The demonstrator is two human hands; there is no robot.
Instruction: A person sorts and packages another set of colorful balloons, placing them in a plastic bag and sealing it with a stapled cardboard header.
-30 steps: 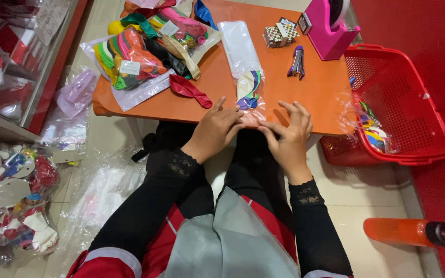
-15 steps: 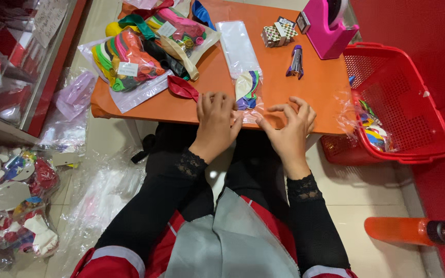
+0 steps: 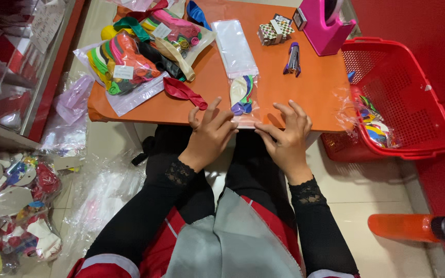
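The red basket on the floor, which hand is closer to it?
Right. The right hand is at the table's front edge on the side of the red plastic basket; the left hand sits farther away, beyond the clear balloon packet.

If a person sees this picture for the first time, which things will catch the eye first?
First, the two hands at the near edge of the orange table: the left hand and right hand both press on a small clear bag of balloons. Then the heap of bright balloons in bags at the far left, and the red basket to the right.
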